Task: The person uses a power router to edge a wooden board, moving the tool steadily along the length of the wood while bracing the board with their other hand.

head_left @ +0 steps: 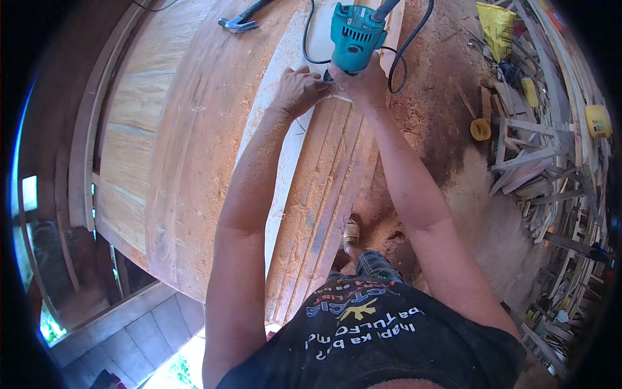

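A teal power router [353,35] stands over grooved wooden boards [324,181] strewn with shavings, beside a long white strip [278,207]. My right hand [361,85] is wrapped round the lower body of the router, partly hiding its base. My left hand [301,87] is curled at the left of that base, its fingertips at a small black part; exactly what they hold is unclear. A black cord loops around the tool.
A hammer [238,24] lies on the wide wooden panel [162,194] at left. At right, scrap lumber [531,155] is piled with a yellow sack [495,29] and yellow containers [597,120]. My sandaled foot [351,235] is on the sawdust-covered floor [466,246].
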A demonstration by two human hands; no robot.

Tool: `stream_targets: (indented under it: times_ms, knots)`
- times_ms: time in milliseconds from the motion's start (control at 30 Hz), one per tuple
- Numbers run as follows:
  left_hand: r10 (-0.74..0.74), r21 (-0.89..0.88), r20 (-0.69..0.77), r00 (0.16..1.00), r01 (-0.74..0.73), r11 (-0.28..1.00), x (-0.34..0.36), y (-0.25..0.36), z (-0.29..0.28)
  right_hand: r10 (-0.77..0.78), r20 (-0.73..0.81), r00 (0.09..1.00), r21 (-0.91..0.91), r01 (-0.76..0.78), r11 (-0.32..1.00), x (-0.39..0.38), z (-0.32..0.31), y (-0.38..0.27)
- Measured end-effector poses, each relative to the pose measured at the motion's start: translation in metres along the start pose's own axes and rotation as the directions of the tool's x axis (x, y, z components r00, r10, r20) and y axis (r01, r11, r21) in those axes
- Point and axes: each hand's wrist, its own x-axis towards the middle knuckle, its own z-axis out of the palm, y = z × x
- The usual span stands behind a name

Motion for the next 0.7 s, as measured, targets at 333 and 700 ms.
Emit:
stream_targets:
  times_ms: [333,700]
  knots:
    - [-0.015,-0.023,0.062,0.998,0.016,1.0,0.016,-0.008,0.004,0.035,0.005,0.999,-0.045,-0.034,0.998,0.015,-0.004,-0.003]
    - [-0.123,-0.022,-0.004,0.992,0.123,0.992,0.013,0.001,0.004,0.016,0.003,1.0,-0.028,-0.016,0.999,0.023,-0.001,0.0]
